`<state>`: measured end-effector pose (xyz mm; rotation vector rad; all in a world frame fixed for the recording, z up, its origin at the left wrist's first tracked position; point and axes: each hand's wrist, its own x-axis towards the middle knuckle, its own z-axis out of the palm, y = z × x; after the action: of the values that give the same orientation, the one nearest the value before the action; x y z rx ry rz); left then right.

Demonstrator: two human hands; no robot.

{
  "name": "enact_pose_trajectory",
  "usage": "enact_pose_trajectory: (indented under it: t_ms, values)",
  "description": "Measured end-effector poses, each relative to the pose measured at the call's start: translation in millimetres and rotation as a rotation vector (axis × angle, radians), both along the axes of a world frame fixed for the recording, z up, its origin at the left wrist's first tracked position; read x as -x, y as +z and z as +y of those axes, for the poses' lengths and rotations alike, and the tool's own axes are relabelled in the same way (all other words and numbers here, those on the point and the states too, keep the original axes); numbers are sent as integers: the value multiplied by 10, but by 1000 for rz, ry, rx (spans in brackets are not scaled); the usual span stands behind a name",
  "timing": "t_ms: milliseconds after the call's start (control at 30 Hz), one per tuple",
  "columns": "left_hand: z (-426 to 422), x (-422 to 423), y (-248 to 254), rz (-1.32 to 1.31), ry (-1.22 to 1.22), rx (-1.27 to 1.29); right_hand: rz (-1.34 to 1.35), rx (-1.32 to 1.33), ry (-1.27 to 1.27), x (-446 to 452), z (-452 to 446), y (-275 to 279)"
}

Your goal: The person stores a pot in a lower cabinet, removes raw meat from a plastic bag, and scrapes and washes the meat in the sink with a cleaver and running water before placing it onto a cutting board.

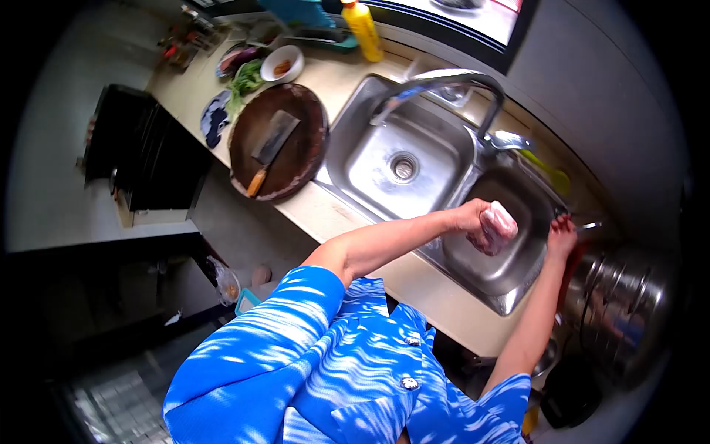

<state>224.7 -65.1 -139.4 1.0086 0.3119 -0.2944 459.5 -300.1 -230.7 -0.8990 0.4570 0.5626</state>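
My left hand (470, 215) is closed around a piece of raw meat (498, 228), pink and white, above the right-hand basin (473, 268) of the steel sink. Out past that basin's right edge, my right hand (562, 238) has its fingers bent at a small dark object with a shiny metal part (588, 226). What exactly those fingers grip is too small to make out. A curved chrome faucet (494, 103) stands behind the sink, its spout over the left basin (370, 166).
Left of the sink, a cleaver (275, 139) lies on a round wooden chopping board (244, 152). Beyond are a white bowl (294, 68), leafy greens (246, 80) and a yellow bottle (362, 31). A large steel pot (629, 296) stands at right, close to my right forearm.
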Motion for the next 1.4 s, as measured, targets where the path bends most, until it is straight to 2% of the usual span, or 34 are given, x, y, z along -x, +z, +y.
enact_pose_trajectory:
  t_ms: [33,100,167,233,267,300,333,367,400,433,500,600,633,667,700,733,800,867,900,967,1000,1100,1133,1167,1200,1233,1300,1333,1367,1400]
  values:
    - [21,41,-25,-35,22,23,9,145,-7,53,54,144]
    - [93,113,117,-21,82,-5,14,159,108,248,129,309]
    - [220,257,264,-48,112,-11,-8,404,285,467,222,404]
    - [411,472,395,11,134,15,-25,540,460,680,208,174]
    - [504,576,374,-31,130,84,-96,796,553,911,367,287]
    - [611,674,424,-41,143,82,-240,936,633,1079,450,278]
    - [585,558,392,-34,168,95,-551,1017,710,1069,368,37]
    - [696,672,465,-50,186,119,-884,1101,764,1237,423,23]
    - [775,752,431,-49,189,147,-1039,1172,706,1488,611,177]
    - [889,850,633,-69,230,126,-1197,1237,639,1838,876,380]
    - [1057,967,685,-66,299,92,-1149,1273,610,2341,1262,641]
    - [1228,953,828,-217,423,105,-1091,1376,646,2834,1635,804]
    - [1330,1011,921,-252,453,127,-1027,1256,468,3053,1747,626]
    - [1462,1080,954,-268,451,125,-926,1139,427,3304,1974,615]
    - [1592,1117,964,-291,374,279,-840,1043,561,3539,2156,699]
    - [1703,1189,1033,-313,375,286,-798,965,691,3766,2437,972]
    - [1870,1151,1156,-326,396,347,-787,844,879,4090,2900,1092]
    - [2086,1165,1201,-339,360,505,-927,729,1032,4467,3403,1261]
    - [2195,1173,1227,-342,341,583,-927,710,1054,4667,3595,1304]
    - [2407,1024,939,-339,502,912,-928,696,1071,4854,3913,1311]
    - [2505,1073,927,-392,597,464,-988,681,1089,4901,4075,1286]
    - [3025,1244,1026,-70,599,-69,-1133,634,1142,4929,4463,1167]
    - [3199,1367,1032,-82,623,-219,-1120,863,1274,4911,4567,1223]
    - [3438,1463,924,37,537,-231,-1107,1086,1428,4889,4675,1285]
    - [3622,1592,1063,171,545,-180,-1091,1126,1430,4903,4672,1350]
    - [3821,1697,1002,142,557,-238,-1090,1168,1424,4872,4700,1395]
    - [4206,1933,881,256,515,-264,-1004,1142,1441,4833,4658,1404]
    - [4377,2101,777,369,499,-187,-916,1138,1429,4801,4616,1385]
    - [4495,2289,724,300,495,-118,-843,1127,1411,4738,4624,1374]
    - [4606,2394,588,424,468,-179,-794,1088,1352,4671,4580,1378]
